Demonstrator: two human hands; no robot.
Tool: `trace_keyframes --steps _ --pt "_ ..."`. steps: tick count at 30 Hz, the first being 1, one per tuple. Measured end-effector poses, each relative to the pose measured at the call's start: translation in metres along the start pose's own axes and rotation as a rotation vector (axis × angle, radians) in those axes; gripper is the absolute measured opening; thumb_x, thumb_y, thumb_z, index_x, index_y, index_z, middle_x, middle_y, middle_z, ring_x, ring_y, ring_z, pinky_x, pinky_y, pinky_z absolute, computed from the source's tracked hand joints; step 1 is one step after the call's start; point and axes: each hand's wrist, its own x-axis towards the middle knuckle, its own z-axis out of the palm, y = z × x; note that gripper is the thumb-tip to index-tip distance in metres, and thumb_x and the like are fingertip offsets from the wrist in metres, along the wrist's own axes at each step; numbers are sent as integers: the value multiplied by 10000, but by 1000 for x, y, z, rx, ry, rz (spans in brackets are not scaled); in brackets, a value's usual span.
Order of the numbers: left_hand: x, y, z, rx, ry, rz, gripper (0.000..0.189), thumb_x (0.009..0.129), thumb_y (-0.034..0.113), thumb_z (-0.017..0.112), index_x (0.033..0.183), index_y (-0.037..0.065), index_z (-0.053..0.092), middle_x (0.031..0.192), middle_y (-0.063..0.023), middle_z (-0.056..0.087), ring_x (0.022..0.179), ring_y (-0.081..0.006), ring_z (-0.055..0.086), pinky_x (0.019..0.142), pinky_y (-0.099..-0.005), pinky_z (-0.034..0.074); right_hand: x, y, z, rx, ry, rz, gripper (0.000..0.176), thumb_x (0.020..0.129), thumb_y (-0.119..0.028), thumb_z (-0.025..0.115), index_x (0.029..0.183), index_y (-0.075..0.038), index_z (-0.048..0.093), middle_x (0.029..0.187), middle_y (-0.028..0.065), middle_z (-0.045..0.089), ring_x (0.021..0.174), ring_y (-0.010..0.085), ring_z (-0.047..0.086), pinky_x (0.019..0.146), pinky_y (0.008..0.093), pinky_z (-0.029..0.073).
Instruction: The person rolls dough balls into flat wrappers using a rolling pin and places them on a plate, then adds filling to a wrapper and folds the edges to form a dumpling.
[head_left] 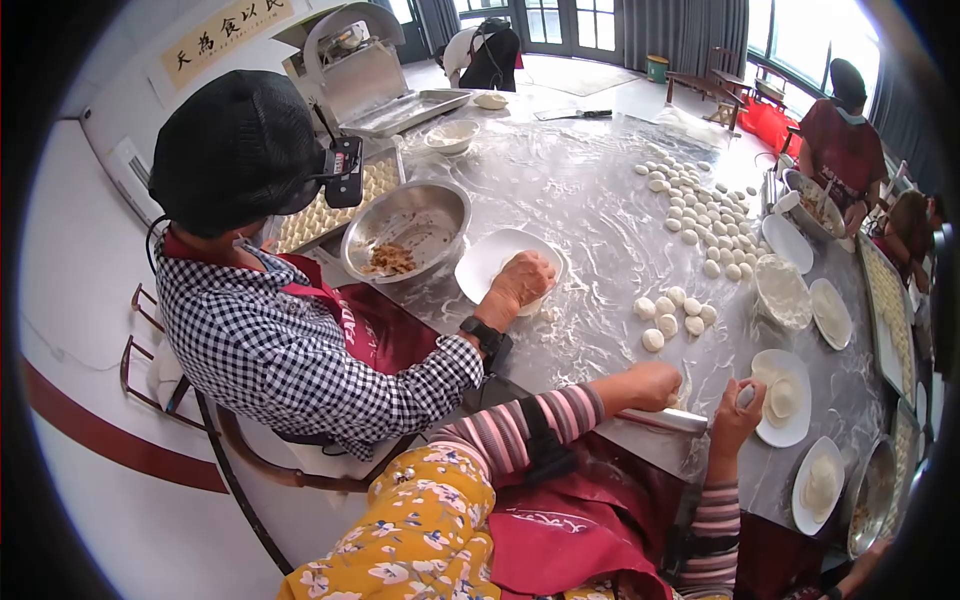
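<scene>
My left hand [648, 386] is closed low over the floured table [570, 345], at one end of a rolling pin [665, 419]; a bit of dough shows below its fingers. My right hand [737, 405] is wrapped round the pin's other end. Flattened dough rounds [783, 397] lie on a white plate [765, 430] just right of my right hand. Beyond my hands sits a small group of dough pieces [666, 306]. Farther back, several more dough pieces [712, 222] are spread over the flour.
At the left, a co-worker [290, 340] reaches over a white plate [475, 272], near a metal bowl of filling [440, 225]. A flour bowl [783, 290] and another plate [806, 500] stand at the right. A knife [573, 114] lies at the back.
</scene>
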Motion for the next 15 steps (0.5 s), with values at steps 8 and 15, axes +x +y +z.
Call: trace_keyframes --steps 8,15 --pt "-11 -17 2 -62 -28 52 136 722 107 613 833 27 618 815 -198 628 791 -373 604 674 -435 459 -46 -21 -37 168 -13 334 128 838 0 581 884 -26 465 719 71 469 598 161 462 569 309 425" --pt "-3 3 2 11 0 -37 157 746 138 591 865 39 618 831 -200 625 816 -375 599 693 -447 457 1 3 0 26 -31 105 142 839 -2 593 883 -24 460 694 60 468 595 146 441 549 293 397"
